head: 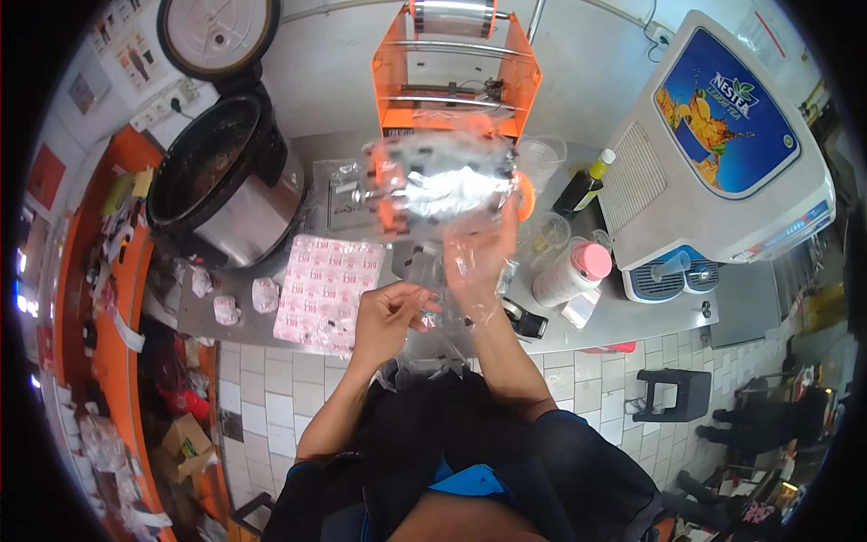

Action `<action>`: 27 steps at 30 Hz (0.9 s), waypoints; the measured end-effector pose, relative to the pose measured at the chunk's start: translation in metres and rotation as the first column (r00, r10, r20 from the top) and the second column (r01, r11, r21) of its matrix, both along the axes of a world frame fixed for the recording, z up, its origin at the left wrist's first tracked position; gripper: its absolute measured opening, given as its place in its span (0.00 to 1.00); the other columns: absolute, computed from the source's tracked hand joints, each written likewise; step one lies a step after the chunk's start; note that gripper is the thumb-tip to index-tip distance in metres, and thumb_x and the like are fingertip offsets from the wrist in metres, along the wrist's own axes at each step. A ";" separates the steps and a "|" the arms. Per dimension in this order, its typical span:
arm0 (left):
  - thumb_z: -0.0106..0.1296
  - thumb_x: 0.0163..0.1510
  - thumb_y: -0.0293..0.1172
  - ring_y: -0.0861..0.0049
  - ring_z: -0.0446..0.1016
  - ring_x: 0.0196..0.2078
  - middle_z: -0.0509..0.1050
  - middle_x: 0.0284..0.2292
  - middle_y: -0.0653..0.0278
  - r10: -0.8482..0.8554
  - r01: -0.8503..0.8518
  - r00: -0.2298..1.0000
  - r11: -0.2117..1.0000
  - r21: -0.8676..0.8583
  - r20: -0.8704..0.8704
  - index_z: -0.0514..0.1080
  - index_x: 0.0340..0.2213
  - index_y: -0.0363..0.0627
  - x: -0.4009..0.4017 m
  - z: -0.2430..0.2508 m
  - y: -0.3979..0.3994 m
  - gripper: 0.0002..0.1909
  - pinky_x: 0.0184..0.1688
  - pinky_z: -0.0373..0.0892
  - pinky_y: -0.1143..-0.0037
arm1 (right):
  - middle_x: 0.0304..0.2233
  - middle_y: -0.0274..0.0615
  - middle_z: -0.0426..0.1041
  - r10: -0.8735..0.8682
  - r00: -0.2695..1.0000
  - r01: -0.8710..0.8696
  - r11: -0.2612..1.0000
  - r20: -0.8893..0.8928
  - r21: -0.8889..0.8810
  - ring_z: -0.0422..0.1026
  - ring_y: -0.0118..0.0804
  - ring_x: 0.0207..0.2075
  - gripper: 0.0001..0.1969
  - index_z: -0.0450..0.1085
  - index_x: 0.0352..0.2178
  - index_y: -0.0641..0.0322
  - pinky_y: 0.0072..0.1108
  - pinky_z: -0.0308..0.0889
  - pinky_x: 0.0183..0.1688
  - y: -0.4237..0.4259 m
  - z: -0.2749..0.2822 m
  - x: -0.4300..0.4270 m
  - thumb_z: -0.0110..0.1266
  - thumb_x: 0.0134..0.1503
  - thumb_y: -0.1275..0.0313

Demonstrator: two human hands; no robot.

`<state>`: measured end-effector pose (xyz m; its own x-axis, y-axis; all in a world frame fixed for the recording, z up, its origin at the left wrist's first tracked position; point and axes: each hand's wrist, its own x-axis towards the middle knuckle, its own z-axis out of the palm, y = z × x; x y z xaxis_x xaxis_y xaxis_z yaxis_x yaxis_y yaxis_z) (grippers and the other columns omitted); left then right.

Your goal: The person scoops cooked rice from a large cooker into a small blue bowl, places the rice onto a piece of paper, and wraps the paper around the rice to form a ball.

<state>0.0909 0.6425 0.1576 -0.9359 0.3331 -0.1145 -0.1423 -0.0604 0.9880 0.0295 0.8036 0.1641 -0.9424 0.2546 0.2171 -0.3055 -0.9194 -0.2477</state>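
A roll of clear plastic film (454, 183), printed with dark marks and blurred by motion, lies before me at the foot of an orange machine frame (457, 74). My right hand (477, 261) is raised against the roll's lower right side, its fingers partly blurred; whether it grips the roll I cannot tell. Close to its left, my left hand (396, 315) pinches the edge of thin clear film (433, 345) that hangs down to my lap. Left of that hand a pink-and-white printed wrapping sheet (330, 291) lies flat on the metal counter (542, 339).
Several crumpled wrapped bundles (265, 295) and a large open cooker (230, 183) stand left. To the right are a white bottle with a pink cap (562, 281), a tape dispenser (525, 320), a dark bottle (579, 193), clear cups (550, 232) and a Nestea drink dispenser (718, 149).
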 end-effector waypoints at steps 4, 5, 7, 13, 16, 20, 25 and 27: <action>0.63 0.52 0.33 0.71 0.77 0.35 0.78 0.34 0.52 0.018 -0.049 0.996 0.932 -0.359 -0.087 0.73 0.42 0.29 -0.042 -0.010 -0.009 0.21 0.39 0.74 0.74 | 0.43 0.32 0.70 -0.186 0.964 0.176 0.982 0.191 0.065 0.69 0.34 0.45 0.16 0.67 0.45 0.53 0.32 0.66 0.48 -0.020 0.003 -0.012 0.49 0.63 0.56; 0.63 0.52 0.33 0.71 0.77 0.35 0.78 0.34 0.52 0.010 -0.041 0.996 0.933 -0.358 -0.090 0.73 0.42 0.29 -0.052 -0.008 -0.012 0.21 0.39 0.74 0.74 | 0.45 0.36 0.68 -0.207 0.948 0.200 0.978 0.240 0.054 0.69 0.33 0.45 0.21 0.59 0.53 0.51 0.32 0.66 0.48 -0.023 0.005 -0.015 0.53 0.60 0.64; 0.71 0.40 0.39 0.63 0.73 0.47 0.72 0.46 0.47 0.079 -0.427 0.777 0.796 -0.430 -0.625 0.61 0.53 0.31 -0.072 0.001 -0.016 0.44 0.49 0.69 0.66 | 0.47 0.40 0.66 -0.243 0.929 0.237 0.970 0.280 0.057 0.68 0.33 0.46 0.33 0.50 0.60 0.50 0.33 0.66 0.49 -0.022 0.004 -0.020 0.58 0.57 0.72; 0.70 0.36 0.48 0.60 0.69 0.53 0.68 0.51 0.47 -0.153 0.129 0.734 0.988 -0.085 -0.662 0.55 0.58 0.34 -0.117 0.132 -0.087 0.53 0.54 0.63 0.62 | 0.46 0.38 0.67 -0.479 0.876 0.434 0.831 0.053 0.347 0.69 0.37 0.47 0.32 0.55 0.57 0.57 0.35 0.65 0.53 -0.013 0.005 -0.018 0.59 0.51 0.72; 0.60 0.48 0.55 0.68 0.71 0.50 0.70 0.49 0.52 -0.019 -0.165 0.867 0.932 -0.323 -0.497 0.58 0.57 0.38 -0.171 0.155 -0.047 0.45 0.50 0.66 0.72 | 0.46 0.41 0.67 -0.415 0.910 0.380 0.831 -0.003 0.406 0.69 0.38 0.47 0.37 0.51 0.60 0.56 0.36 0.66 0.53 -0.017 -0.009 -0.012 0.59 0.49 0.75; 0.55 0.55 0.51 0.74 0.72 0.46 0.73 0.44 0.59 -0.238 0.158 0.951 0.925 -0.346 -0.200 0.62 0.56 0.41 -0.165 0.114 -0.018 0.35 0.48 0.66 0.74 | 0.46 0.42 0.68 -0.514 0.858 0.476 0.813 0.028 0.335 0.70 0.36 0.45 0.38 0.51 0.59 0.61 0.32 0.66 0.52 -0.033 -0.015 -0.004 0.60 0.47 0.77; 0.59 0.50 0.53 0.69 0.73 0.42 0.72 0.44 0.57 -0.301 0.300 0.935 0.953 0.035 0.189 0.65 0.54 0.41 -0.151 0.080 -0.034 0.37 0.42 0.70 0.70 | 0.50 0.45 0.62 -0.576 0.817 0.515 0.749 0.027 0.418 0.64 0.36 0.50 0.37 0.54 0.55 0.66 0.27 0.62 0.54 -0.029 -0.043 0.002 0.64 0.45 0.74; 0.62 0.44 0.56 0.62 0.71 0.42 0.70 0.46 0.53 -0.407 0.408 0.875 0.911 0.056 0.264 0.65 0.54 0.42 -0.149 0.075 -0.038 0.42 0.42 0.71 0.65 | 0.52 0.46 0.59 -0.655 0.756 0.569 0.665 0.011 0.484 0.61 0.37 0.52 0.36 0.55 0.52 0.66 0.26 0.62 0.53 -0.028 -0.054 0.003 0.66 0.44 0.71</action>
